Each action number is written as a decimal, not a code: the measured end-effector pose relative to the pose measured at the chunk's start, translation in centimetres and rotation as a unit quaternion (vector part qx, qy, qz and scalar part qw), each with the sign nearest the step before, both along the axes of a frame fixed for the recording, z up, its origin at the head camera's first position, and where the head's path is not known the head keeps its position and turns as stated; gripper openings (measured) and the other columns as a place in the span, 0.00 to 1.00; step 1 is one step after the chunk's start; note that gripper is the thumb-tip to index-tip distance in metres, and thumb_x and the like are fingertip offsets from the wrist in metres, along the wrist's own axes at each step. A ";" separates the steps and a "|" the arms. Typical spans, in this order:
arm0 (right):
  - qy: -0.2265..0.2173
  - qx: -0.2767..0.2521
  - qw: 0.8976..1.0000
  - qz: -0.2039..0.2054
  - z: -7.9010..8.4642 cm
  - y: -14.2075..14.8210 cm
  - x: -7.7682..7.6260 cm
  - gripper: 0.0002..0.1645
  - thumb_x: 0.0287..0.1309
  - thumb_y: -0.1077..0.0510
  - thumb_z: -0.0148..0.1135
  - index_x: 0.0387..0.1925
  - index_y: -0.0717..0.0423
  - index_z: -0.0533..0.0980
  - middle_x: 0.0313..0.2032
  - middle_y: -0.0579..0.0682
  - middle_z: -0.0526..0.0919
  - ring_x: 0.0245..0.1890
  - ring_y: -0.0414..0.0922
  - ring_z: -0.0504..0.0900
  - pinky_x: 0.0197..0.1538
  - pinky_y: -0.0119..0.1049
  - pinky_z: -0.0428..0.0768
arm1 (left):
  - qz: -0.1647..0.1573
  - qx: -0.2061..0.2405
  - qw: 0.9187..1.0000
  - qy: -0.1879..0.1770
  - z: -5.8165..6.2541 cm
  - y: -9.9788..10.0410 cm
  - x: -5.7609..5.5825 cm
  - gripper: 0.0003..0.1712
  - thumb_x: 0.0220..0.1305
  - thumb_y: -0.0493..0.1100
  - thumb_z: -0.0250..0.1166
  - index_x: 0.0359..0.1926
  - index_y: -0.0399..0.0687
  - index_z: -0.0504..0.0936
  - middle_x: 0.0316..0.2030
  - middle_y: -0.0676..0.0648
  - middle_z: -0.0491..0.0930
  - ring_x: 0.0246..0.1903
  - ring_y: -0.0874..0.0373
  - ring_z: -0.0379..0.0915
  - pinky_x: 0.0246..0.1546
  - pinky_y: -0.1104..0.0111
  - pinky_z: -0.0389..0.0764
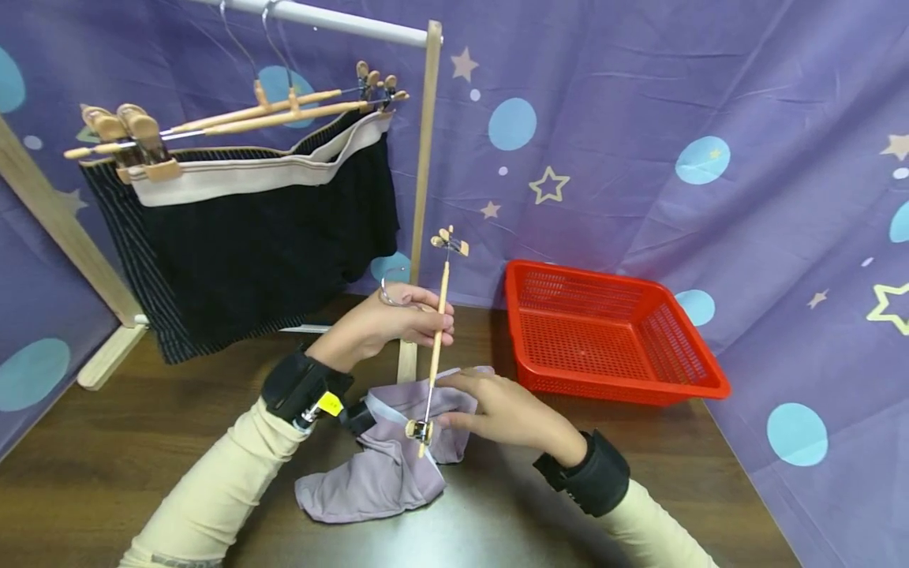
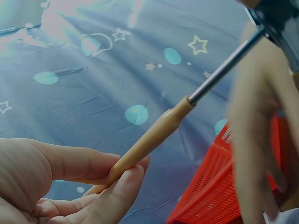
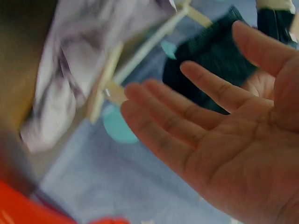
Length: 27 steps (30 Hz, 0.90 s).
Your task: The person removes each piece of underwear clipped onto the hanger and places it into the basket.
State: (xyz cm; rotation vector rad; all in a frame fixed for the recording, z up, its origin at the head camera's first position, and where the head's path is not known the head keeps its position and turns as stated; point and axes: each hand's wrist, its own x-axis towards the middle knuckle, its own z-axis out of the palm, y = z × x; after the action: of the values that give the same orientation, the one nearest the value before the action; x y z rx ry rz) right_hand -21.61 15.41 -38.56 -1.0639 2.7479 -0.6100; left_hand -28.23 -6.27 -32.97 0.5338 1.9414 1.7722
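Note:
My left hand [image 1: 387,322] holds a clip hanger [image 1: 435,364] by its pale wooden bar, thumb and fingers pinching it near the middle. The hanger's metal hook curves out above that hand, and a wooden clip sits at each end of the bar. On the table below lies a crumpled lilac garment [image 1: 383,483] with a lighter band. My right hand [image 1: 507,414] hovers over the garment's right side, fingertips close to the hanger's near clip [image 1: 419,430]. In the right wrist view, the fingers [image 3: 163,126] are extended and the palm holds nothing.
A rack with a wooden post [image 1: 426,158] and white rail [image 1: 341,22] stands at the left. Black shorts [image 1: 270,229] and a striped dark garment [image 1: 135,268] hang there from clip hangers. A red plastic basket [image 1: 618,388] sits at the back right, before a patterned purple curtain [image 1: 611,71].

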 end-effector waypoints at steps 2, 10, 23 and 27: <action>-0.010 0.018 1.000 0.008 -1.0 -0.7 0.1 0.37 0.65 0.42 0.67 0.69 0.53 0.72 0.66 0.50 0.77 0.65 0.46 0.77 0.65 0.46 0.78 | -0.002 0.012 1.000 0.003 -0.4 -0.2 -0.1 0.14 0.69 0.34 0.62 0.51 0.28 0.77 0.35 0.51 0.88 0.35 0.63 0.87 0.45 0.67 0.87; -0.006 0.085 0.996 0.007 -4.4 -3.2 0.9 0.57 0.51 0.32 0.74 0.77 0.43 0.61 0.72 0.56 0.66 0.70 0.53 0.70 0.67 0.52 0.76 | 0.002 0.023 1.000 0.008 -1.5 -1.1 -0.2 0.15 0.69 0.33 0.62 0.52 0.25 0.76 0.37 0.47 0.88 0.35 0.62 0.87 0.45 0.67 0.87; 0.062 0.143 0.988 0.007 -5.2 -4.6 0.7 0.56 0.45 0.33 0.79 0.75 0.33 0.64 0.60 0.47 0.74 0.54 0.48 0.75 0.44 0.36 0.80 | -0.014 0.021 1.000 0.011 -2.5 -1.7 -0.2 0.17 0.68 0.34 0.63 0.53 0.25 0.76 0.37 0.49 0.89 0.36 0.63 0.87 0.45 0.67 0.87; 0.053 0.130 0.990 -0.002 -5.2 -4.8 0.2 0.52 0.46 0.40 0.80 0.73 0.35 0.67 0.57 0.49 0.77 0.48 0.47 0.76 0.38 0.31 0.74 | -0.014 0.026 1.000 0.004 -2.9 -1.6 -0.2 0.16 0.67 0.33 0.63 0.51 0.26 0.76 0.35 0.50 0.89 0.35 0.63 0.87 0.43 0.68 0.87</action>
State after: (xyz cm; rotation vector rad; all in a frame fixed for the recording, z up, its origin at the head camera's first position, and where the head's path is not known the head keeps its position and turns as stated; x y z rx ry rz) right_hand -21.36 10.61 -43.77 -1.0576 2.8187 -0.1903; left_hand -28.38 -7.91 -35.84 0.5830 1.8890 1.8094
